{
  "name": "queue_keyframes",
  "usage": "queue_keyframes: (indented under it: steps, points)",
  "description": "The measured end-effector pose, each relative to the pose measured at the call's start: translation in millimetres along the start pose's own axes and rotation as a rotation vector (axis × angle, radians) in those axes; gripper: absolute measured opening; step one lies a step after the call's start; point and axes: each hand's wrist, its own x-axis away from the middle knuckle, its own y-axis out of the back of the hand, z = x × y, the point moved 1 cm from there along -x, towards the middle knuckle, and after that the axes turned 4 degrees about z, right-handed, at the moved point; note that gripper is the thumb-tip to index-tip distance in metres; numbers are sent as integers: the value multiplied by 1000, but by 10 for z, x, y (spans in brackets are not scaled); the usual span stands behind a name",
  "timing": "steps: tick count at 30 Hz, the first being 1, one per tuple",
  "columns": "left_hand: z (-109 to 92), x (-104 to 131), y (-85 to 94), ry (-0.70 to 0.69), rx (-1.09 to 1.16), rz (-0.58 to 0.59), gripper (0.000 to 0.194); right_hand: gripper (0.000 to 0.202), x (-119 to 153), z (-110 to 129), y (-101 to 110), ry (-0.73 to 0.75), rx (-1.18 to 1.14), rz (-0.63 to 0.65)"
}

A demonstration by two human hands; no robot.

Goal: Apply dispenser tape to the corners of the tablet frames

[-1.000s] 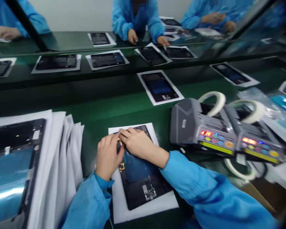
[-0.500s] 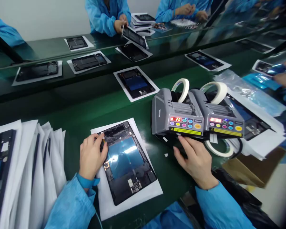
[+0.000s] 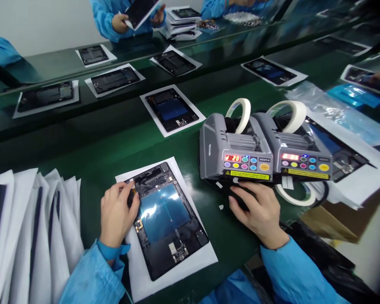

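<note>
An opened tablet housing (image 3: 174, 211), with a shiny blue film over its middle, lies on a white sheet (image 3: 196, 261). My left hand (image 3: 117, 213) is curled at its upper left edge, thumb and forefinger around a small dark part with an orange strip; I cannot make out whether they pinch it. My right hand (image 3: 259, 211) is at the front of the left grey tape dispenser (image 3: 237, 147), thumb and fingers apart. Its forefinger tip is just below a small whitish piece (image 3: 236, 180) at the outlet, perhaps touching it.
A second dispenser (image 3: 300, 147) adjoins on the right, a tape roll (image 3: 296, 195) below it. White sheets (image 3: 47, 228) with housings between stand at left. Another housing (image 3: 171, 109) lies ahead; several more sit on the line behind. A co-worker's hand (image 3: 119, 23) holds a housing.
The view has shifted slightly. My right fingertips have drawn a little back and down from the outlet, where the whitish piece now shows. Across the line, the co-worker has lifted a housing.
</note>
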Motion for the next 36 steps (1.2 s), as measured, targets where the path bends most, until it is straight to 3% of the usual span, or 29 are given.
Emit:
queue_keyframes:
  steps: [2, 7, 12, 16, 18, 21, 24, 30, 36]
  points:
    - [4, 0, -2, -3, 6, -2, 35, 30, -8, 0, 7, -18, -46, -20]
    - [9, 1, -4, -3, 18, -4, 35, 41, -79, -39, 17, 29, 7, -87]
    - [12, -1, -10, -11, 21, -6, 34, 29, -161, -107, 67, 58, 99, -77]
    - [-7, 15, -3, -5, 25, -4, 33, 22, -202, 0, 140, 83, 31, -89]
    - [-19, 37, 2, -19, 32, -5, 32, 19, -241, 145, 109, 105, -144, 9]
    - [-17, 70, 3, -6, 69, 2, 32, 16, -319, 400, -48, 139, -379, 288]
    - [16, 66, -1, 59, 116, 5, 36, 35, -368, 570, -217, 116, -398, 482]
    - [62, -58, 14, -33, 187, 96, 46, 35, -260, 677, -217, 118, -576, 538]
    - [-36, 17, 147, -77, 140, 145, 44, 30, -308, 595, -184, 188, -734, 629]
